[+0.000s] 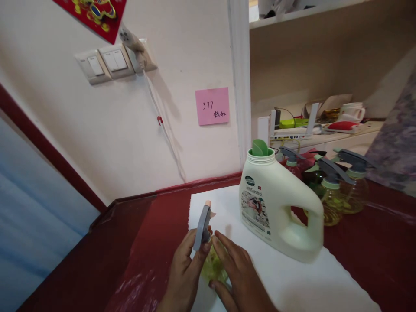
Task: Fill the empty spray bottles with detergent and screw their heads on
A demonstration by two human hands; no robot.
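Note:
A small clear spray bottle (213,268) with a yellowish tint stands on the white sheet in front of me. Its grey trigger head (202,227) has a peach-coloured nozzle tip pointing away from me. My left hand (184,266) is closed around the neck, just under the trigger head. From the right side, my right hand (239,268) holds the bottle, fingers near the collar and thumb lower down by the body. Part of the bottle is hidden behind the hands. Beyond my right hand stands a large pale green detergent jug (273,195) with a green piece in its mouth.
Several other spray bottles (331,206) stand behind the jug. White paper (292,281) covers part of the dark red tabletop (143,255). A router (289,132) sits on a shelf at right. The wall carries a pink note (212,106) and a plugged-in cord (162,119).

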